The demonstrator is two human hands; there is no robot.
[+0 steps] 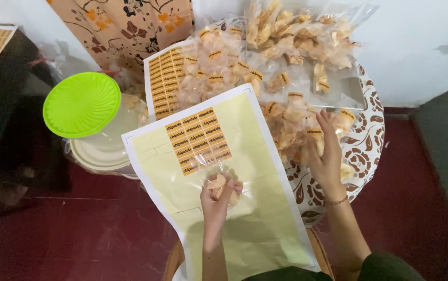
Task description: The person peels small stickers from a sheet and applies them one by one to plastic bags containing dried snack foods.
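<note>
A small clear snack bag (223, 186) is clamped in the left hand (217, 200); the right hand (326, 156), fingers apart, is rested on the bag pile (291, 130). The label should be pressed flat.

One head camera looks steeply down, close over the lap.

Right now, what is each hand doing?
Left hand: closed on a small clear snack bag.
Right hand: open, fingers resting on the pile of packed bags.
</note>
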